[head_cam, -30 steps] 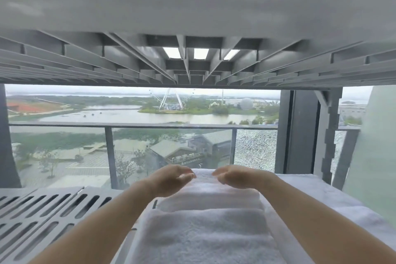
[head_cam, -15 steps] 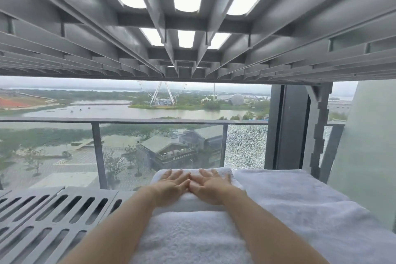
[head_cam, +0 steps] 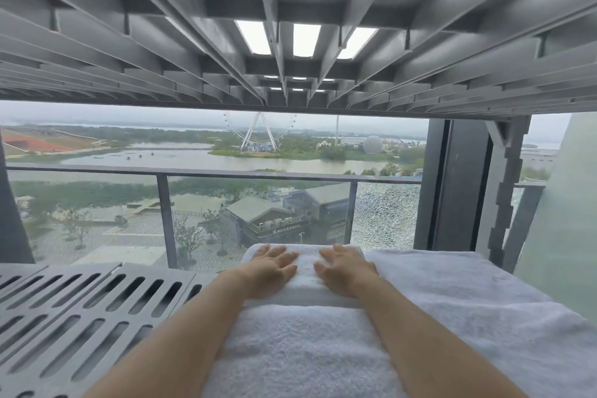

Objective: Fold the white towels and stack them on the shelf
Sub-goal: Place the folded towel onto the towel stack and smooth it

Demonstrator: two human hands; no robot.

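Observation:
A folded white towel (head_cam: 307,268) lies at the far end of the grey slatted shelf (head_cam: 80,310). My left hand (head_cam: 274,266) and my right hand (head_cam: 345,268) rest flat on top of it, fingers spread and straight, a small gap between them. Nearer to me lies a second folded white towel (head_cam: 303,349), partly under my forearms. A third white towel (head_cam: 468,307) lies alongside on the right.
The underside of the shelf above (head_cam: 290,42) hangs low overhead. A shelf post (head_cam: 510,191) stands at the right rear. Behind the shelf is a window with a balcony railing (head_cam: 193,173). The left part of the slatted shelf is bare.
My hands went from curled fingers over the far towel to lying flat on it, then slid slightly apart. The camera tilted upward.

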